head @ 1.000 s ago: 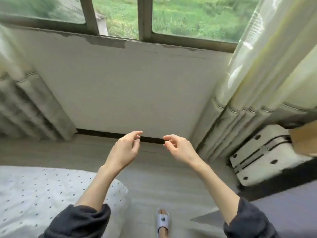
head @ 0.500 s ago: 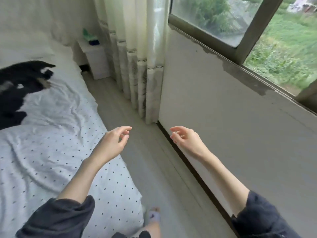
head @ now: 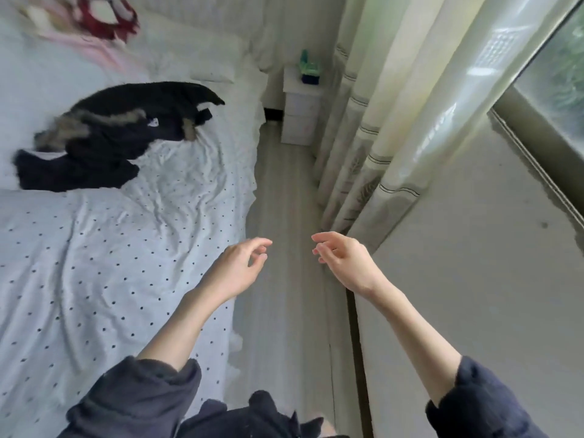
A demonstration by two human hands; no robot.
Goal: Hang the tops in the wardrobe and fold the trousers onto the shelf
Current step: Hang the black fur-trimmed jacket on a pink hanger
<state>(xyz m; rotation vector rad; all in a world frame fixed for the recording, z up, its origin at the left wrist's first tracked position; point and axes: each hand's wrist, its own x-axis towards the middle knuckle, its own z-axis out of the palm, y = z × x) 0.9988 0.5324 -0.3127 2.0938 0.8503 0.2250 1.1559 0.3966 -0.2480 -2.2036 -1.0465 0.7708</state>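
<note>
Hands (head: 235, 270) loosely curled, empty.

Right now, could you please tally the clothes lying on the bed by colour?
Dark heap, black with brown fur trim: 1 (separate pieces cannot be told apart)
Pink and red garment, blurred: 1
Total: 2

Bed (head: 126, 263) has a white sheet with little dark dots (pretty rumpled), a heap of dark clothes (head: 104, 143) near its far end, and a blurry red-and-pink item (head: 94, 23) by the far corner.
</note>
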